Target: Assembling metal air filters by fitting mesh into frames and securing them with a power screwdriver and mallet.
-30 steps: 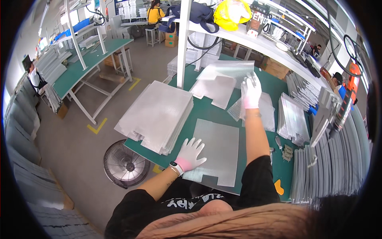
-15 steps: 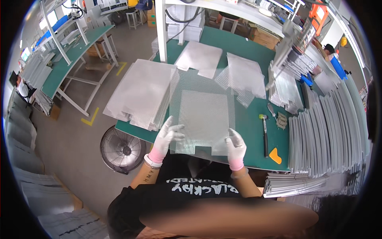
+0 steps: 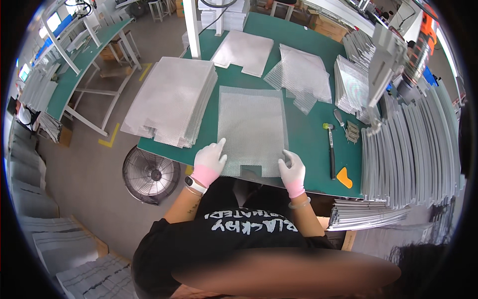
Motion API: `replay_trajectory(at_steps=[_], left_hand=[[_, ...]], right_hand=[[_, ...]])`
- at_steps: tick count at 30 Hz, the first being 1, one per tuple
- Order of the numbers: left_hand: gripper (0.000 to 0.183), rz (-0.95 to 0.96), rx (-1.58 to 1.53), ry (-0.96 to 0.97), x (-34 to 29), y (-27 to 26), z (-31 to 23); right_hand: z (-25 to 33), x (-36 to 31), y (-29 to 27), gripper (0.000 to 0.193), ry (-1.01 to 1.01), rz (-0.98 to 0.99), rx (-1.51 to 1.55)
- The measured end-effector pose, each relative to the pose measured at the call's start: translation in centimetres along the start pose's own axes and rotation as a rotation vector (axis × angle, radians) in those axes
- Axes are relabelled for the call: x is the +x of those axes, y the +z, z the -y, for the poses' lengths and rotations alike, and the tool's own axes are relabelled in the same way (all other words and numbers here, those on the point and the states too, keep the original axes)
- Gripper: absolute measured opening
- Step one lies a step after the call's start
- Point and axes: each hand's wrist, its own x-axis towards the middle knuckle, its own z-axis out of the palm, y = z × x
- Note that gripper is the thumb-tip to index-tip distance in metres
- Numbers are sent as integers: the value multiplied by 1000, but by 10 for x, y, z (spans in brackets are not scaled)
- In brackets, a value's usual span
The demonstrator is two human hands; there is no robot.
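A grey metal mesh sheet [image 3: 254, 127] with a notch in its near edge lies flat on the green table [image 3: 304, 130] in front of me. It seems to be more than one layer, as a thin border shows along its top and right. My left hand [image 3: 210, 158], in a white glove with a pink cuff, rests at the sheet's lower left edge, index finger stretched out and thumb apart. At the lower right edge, my gloved right hand [image 3: 292, 170] touches the sheet with its fingers loosely curved and spread from the thumb.
A thick stack of mesh sheets [image 3: 172, 94] is at left. More sheets [image 3: 244, 52] and a loose skewed pile [image 3: 303, 74] lie behind. To the right are a hammer [image 3: 332, 154], an orange scraper [image 3: 344, 178], a screwdriver [image 3: 339, 117] and standing panels [image 3: 408, 154]. A fan [image 3: 152, 174] stands at left.
The upper mesh sheet, askew and see-through before, now lies lined up over the one below. My hands have come to its side edges. The view has shifted somewhat.
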Motion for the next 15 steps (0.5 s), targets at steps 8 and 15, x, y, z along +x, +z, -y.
replay_trajectory(at_steps=[8, 15], left_hand=[[53, 90, 152, -47, 5, 7, 2], [53, 96, 128, -74, 4, 8, 6]], right_hand=[[-1, -2, 9, 31, -113, 33, -182], [9, -3, 10, 34, -104, 104, -360]])
